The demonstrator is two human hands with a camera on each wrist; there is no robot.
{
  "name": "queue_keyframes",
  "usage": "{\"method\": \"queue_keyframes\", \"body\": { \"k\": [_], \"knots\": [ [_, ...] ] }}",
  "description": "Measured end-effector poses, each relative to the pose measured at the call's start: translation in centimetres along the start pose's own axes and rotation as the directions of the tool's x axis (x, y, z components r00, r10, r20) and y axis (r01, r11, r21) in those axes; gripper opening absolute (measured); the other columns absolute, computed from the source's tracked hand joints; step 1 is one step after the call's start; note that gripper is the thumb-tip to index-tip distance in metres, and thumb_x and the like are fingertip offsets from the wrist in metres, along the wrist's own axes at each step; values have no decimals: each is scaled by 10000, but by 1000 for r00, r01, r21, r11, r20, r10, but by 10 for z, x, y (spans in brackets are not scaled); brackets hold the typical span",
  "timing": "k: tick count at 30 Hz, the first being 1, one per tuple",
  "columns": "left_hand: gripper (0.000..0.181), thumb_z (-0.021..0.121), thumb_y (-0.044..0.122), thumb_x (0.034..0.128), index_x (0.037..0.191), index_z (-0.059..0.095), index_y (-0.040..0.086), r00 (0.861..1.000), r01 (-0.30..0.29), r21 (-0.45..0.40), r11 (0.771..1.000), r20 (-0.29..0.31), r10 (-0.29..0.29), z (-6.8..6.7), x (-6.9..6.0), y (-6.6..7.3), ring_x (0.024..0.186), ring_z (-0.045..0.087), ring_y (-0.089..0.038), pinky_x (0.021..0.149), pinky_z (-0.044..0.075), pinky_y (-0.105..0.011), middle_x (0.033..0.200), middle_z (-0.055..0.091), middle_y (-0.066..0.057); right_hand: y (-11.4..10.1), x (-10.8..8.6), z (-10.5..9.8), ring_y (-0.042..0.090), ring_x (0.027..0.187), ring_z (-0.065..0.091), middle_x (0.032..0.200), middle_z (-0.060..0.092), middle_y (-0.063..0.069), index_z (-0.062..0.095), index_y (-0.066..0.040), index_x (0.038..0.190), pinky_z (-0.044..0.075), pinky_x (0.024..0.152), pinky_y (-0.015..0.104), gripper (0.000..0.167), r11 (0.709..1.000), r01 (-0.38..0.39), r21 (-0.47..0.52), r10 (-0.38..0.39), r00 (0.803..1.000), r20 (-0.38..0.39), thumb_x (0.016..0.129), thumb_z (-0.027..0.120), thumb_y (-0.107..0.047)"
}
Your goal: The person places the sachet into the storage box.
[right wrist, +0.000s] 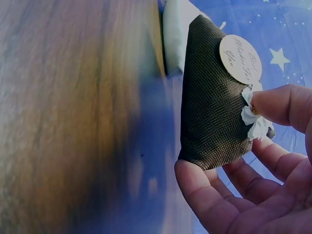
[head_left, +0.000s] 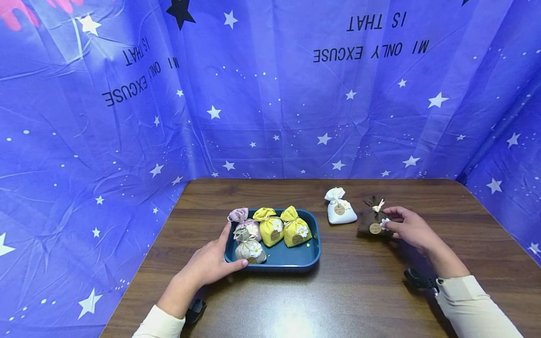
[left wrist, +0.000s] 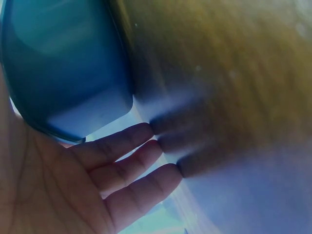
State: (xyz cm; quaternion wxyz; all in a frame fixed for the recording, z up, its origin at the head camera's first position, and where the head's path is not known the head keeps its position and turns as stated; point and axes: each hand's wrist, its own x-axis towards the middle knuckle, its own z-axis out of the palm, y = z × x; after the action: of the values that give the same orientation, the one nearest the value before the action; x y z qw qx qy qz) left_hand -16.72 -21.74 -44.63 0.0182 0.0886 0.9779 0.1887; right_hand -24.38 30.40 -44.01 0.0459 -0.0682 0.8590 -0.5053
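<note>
A dark blue tray (head_left: 291, 268) holds several small tied cloth sachets: a grey one (head_left: 243, 252), a pinkish one (head_left: 239, 215) and two yellow ones, the left (head_left: 268, 230) and the right (head_left: 291, 230). My left hand (head_left: 211, 260) rests against the tray's left end, thumb at the front rim; in the left wrist view its other fingers (left wrist: 141, 187) extend alongside the tray wall (left wrist: 73, 73). On the right, my right hand (head_left: 412, 229) grips a brown sachet (head_left: 369, 219) by its side, thumb over the white flower (right wrist: 253, 117). Whether this sachet touches the table cannot be told.
A white sachet (head_left: 341, 213) stands on the wooden table (head_left: 359, 291) between the tray and the brown sachet. Behind the table hangs a blue star-printed curtain (head_left: 287, 117), which continues along both sides.
</note>
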Motion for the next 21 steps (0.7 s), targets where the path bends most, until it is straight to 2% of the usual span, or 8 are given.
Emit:
{"method": "queue_keyframes", "body": {
  "k": [10, 21],
  "knots": [
    [1193, 654, 750, 762, 1603, 112, 102, 1000, -2, 2, 1000, -6, 2, 0, 0, 0, 1081, 636, -364, 899, 491, -522, 1220, 637, -246, -12, 0, 7, 71, 883, 577, 1249, 502, 297, 421, 143, 1341, 564, 712, 371, 484, 1000, 9, 19, -9, 1000, -1, 941, 622, -41],
    [1194, 658, 752, 756, 1602, 120, 103, 1000, 6, 4, 1000, -2, -6, -1, 0, 2, 1077, 637, -366, 895, 492, -524, 1210, 638, -249, -18, 0, 14, 83, 863, 571, 1175, 534, 246, 445, 132, 1312, 562, 685, 357, 454, 999, 31, 45, -30, 999, -14, 924, 624, -21]
  ]
}}
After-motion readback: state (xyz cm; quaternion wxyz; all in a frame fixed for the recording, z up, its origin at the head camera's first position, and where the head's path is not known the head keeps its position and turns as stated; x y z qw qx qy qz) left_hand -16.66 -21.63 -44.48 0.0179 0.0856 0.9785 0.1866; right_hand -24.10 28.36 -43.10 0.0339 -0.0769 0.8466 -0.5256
